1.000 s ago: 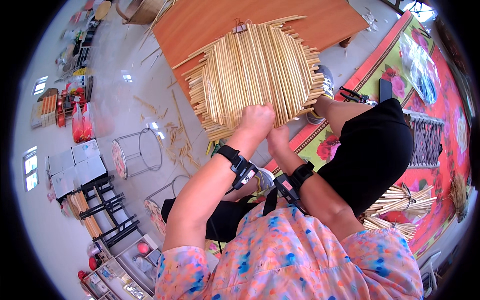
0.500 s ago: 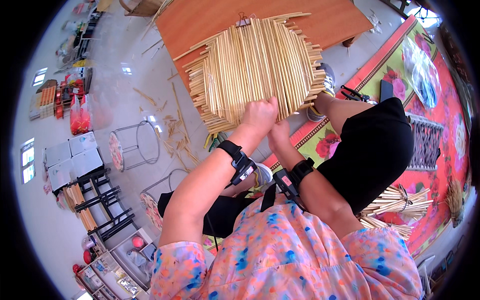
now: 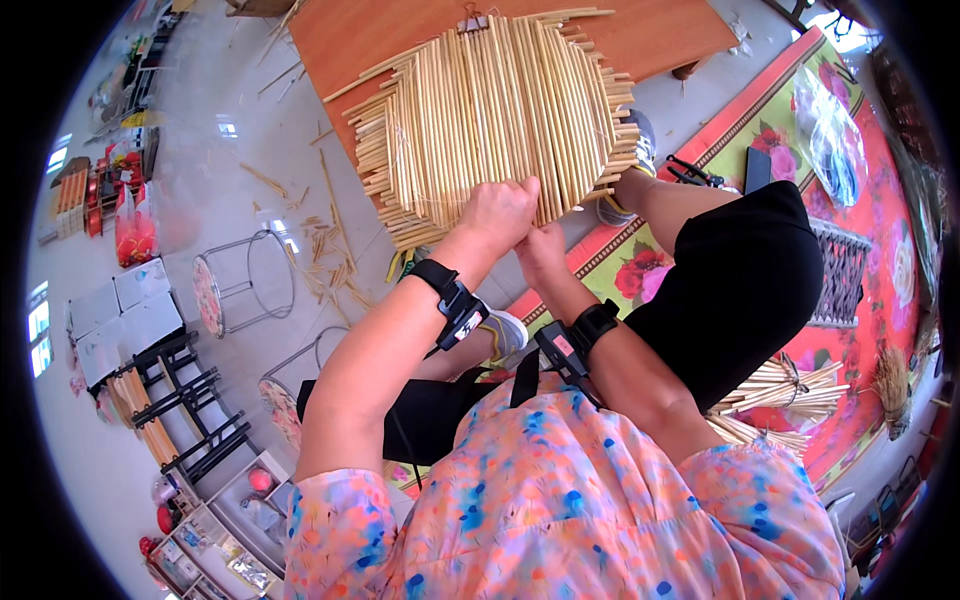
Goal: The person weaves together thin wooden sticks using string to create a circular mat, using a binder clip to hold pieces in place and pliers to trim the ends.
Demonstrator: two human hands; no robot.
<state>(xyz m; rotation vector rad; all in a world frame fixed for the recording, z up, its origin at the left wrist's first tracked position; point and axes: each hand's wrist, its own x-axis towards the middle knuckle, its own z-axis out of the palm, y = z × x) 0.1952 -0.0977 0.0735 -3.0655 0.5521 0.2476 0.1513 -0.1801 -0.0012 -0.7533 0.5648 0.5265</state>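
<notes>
Both hands work the near rim of the woven straw mat [image 3: 495,110], which lies on the near edge of the orange desk [image 3: 650,35]. The left hand [image 3: 497,212] is curled shut, pinching straws there; the right hand [image 3: 540,250] sits just beneath, its grip hidden. Better to keep each straw taut and flush with its neighbours.

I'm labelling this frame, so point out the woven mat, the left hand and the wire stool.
Mat [image 3: 490,110], head view, middle of the woven strips.
Left hand [image 3: 497,212], head view, back of hand.
Wire stool [image 3: 208,297], head view, patterned seat.
</notes>
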